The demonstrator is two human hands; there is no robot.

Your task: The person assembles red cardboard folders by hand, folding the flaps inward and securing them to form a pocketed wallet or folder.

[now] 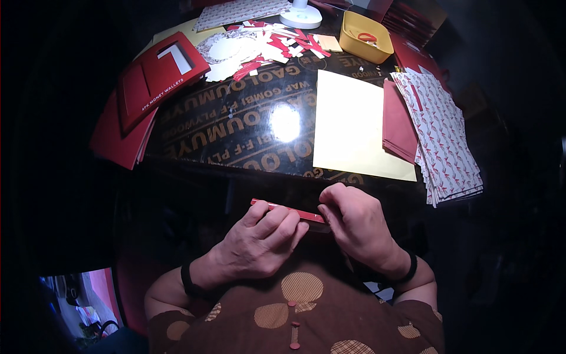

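Observation:
A narrow red card piece (303, 215), seen nearly edge-on, is held in front of my chest, off the table's near edge. My left hand (259, 239) is closed round its left and middle part, fingers curled over the top edge. At the right end of the card, my right hand (359, 218) is closed, thumb and forefinger pinched together at the corner. The exact spot between those fingertips is hidden. Whether the piece is a flat card or a folded sleeve cannot be told from its edge.
On the dark printed plywood table (236, 118) lie a red window-cut box (156, 76) at left, paper scraps (277, 44) and a yellow tub (365, 38) at the back. At right are a pale yellow sheet (354, 130), red envelopes (400, 124) and patterned paper strips (442, 141).

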